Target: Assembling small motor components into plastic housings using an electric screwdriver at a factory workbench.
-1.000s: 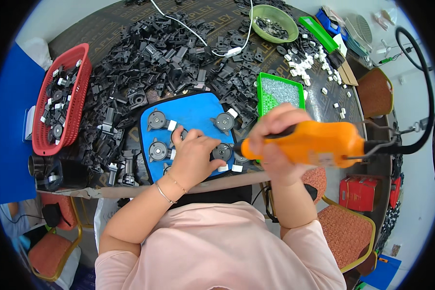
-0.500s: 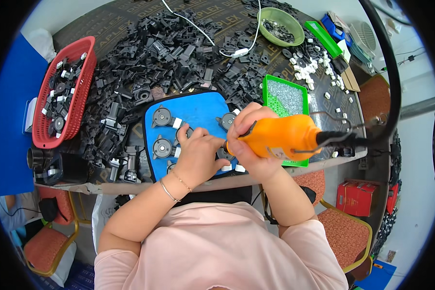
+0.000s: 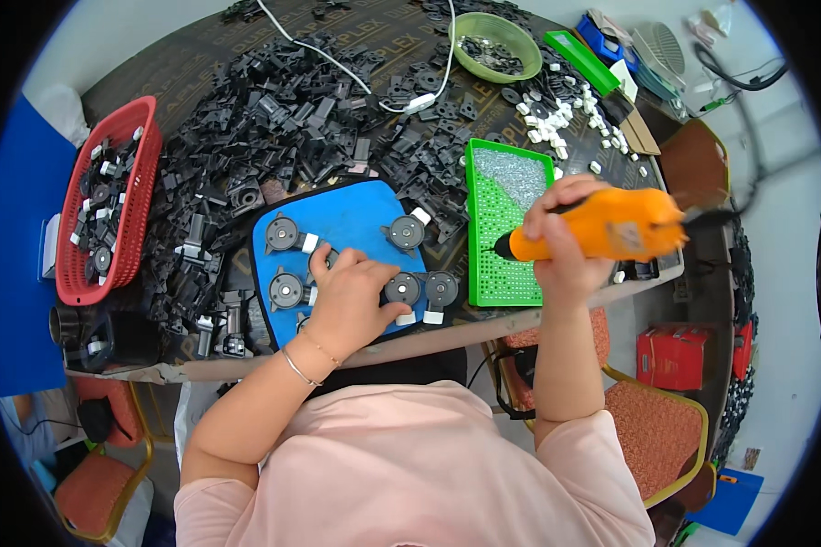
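My left hand (image 3: 351, 296) lies over a blue mat (image 3: 356, 214), its thumb and forefinger around a black round plastic part (image 3: 402, 289) with a white block at its lower end. Its other fingers partly cover more such parts. An orange electric screwdriver (image 3: 620, 226) is in my right hand (image 3: 567, 242), fingers wrapped round its body. The tool's black tip points left, over the green tray (image 3: 474, 273) of small silvery screws (image 3: 520, 178). More round parts, like the one at the mat's upper left (image 3: 283, 233), lie around my left hand.
A large heap of black plastic parts (image 3: 283, 118) covers the table behind the mat. On the left stands a red basket (image 3: 146, 182) of parts. White blocks (image 3: 556, 118) and a green bowl (image 3: 461, 59) sit at the far right. The screwdriver's cable trails to the right.
My right hand has moved the screwdriver right, from the round part beside my left hand to above the screw tray. My left hand stays on the mat. The view has shifted slightly.
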Available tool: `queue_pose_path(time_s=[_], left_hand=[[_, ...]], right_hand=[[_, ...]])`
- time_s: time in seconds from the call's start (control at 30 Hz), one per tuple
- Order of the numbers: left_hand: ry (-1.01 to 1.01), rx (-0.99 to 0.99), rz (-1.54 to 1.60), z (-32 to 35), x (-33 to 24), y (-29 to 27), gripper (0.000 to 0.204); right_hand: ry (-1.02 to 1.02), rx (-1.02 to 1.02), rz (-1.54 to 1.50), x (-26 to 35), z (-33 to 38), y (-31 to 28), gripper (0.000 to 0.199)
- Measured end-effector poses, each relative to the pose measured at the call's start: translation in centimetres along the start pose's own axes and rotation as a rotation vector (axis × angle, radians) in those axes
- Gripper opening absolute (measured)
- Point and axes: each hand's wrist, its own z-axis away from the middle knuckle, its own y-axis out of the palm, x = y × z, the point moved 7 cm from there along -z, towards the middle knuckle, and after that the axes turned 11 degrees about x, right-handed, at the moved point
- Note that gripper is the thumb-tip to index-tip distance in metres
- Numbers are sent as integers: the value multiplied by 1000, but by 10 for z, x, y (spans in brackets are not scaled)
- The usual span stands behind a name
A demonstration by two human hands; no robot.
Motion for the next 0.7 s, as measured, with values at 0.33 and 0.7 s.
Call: queue_pose_path(time_s=[0.33, 0.7], left_hand=[[1, 0, -9, -1, -2, -1, 43], [0, 6, 3, 0, -1, -1, 42]], right_hand=[[77, -78, 206, -30, 21, -20, 24], [128, -67, 223, -24, 13, -14, 24]])
